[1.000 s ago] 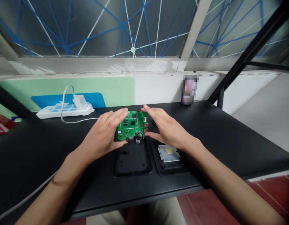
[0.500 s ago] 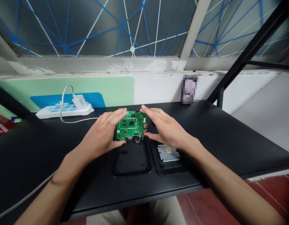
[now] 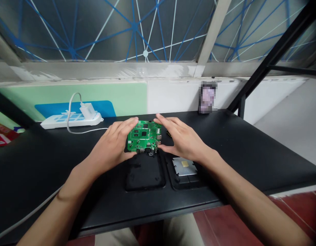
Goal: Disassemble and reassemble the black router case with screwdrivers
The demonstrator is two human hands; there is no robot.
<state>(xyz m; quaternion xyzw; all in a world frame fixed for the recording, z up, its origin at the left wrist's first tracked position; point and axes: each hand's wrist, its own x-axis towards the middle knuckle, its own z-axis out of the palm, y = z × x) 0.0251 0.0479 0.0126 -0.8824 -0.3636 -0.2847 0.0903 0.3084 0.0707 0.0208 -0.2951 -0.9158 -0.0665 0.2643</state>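
A green circuit board (image 3: pixel 144 135) with dark chips and metal ports is held up between both hands, its face turned toward me. My left hand (image 3: pixel 115 140) grips its left side, fingers at the top edge and thumb at the lower corner. On the other side, my right hand (image 3: pixel 182 138) has its fingers by the top right corner and its thumb beside the ports. Below the board lies a black plastic tray-like shell (image 3: pixel 145 172). To its right, partly behind my right forearm, is a second black shell (image 3: pixel 186 184) bearing a silver metal plate (image 3: pixel 179 167) with a yellowish square pad (image 3: pixel 185 164).
A white power strip (image 3: pixel 70 120) with a plugged-in charger (image 3: pixel 88 111) stands at the back left; its white cable runs behind my left arm. A blurred-out upright object (image 3: pixel 207 97) leans on the wall. Red packaging (image 3: pixel 5 136) sits at the far left of the black table (image 3: pixel 250 150).
Almost nothing differs. The view has shifted very slightly, and both hands keep the circuit board in nearly the same position.
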